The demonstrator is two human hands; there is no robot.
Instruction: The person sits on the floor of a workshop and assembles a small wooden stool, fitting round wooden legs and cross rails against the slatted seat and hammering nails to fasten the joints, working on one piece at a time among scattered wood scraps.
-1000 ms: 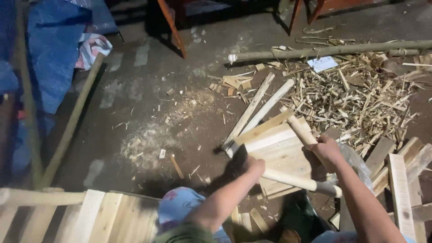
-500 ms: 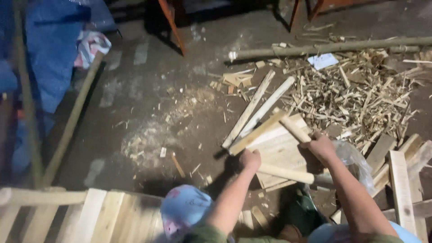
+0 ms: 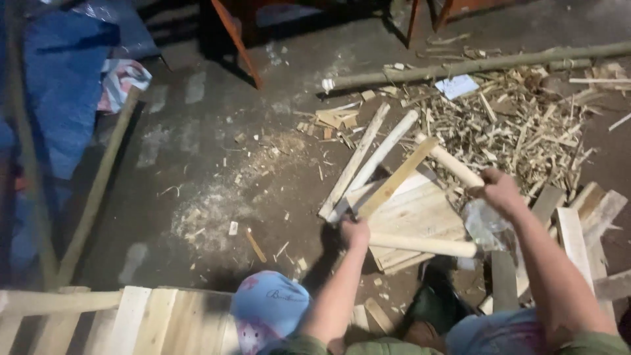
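Note:
My left hand (image 3: pixel 355 231) is closed around the lower end of a flat pale wooden lath (image 3: pixel 396 177), which slants up to the right over a stack of short boards (image 3: pixel 420 213). My right hand (image 3: pixel 501 192) grips a round wooden stick (image 3: pixel 451 162), held at an angle just right of the lath's upper end. Across the front of the board stack lies a loose round dowel (image 3: pixel 424 245), between my two forearms. Two thin slats (image 3: pixel 368 158) rest on the floor, leaning against the stack's left side.
A heap of wood shavings (image 3: pixel 526 125) and a long pole (image 3: pixel 473 64) lie beyond the stack. Loose planks (image 3: pixel 578 230) sit to the right, pale pallet slats (image 3: pixel 131 319) at bottom left. A blue tarp (image 3: pixel 59 98) and a leaning pole (image 3: pixel 98 187) are on the left.
My right hand has lifted the round stick up and to the right. My left hand has shifted slightly left and up, keeping the lath slanted over the boards.

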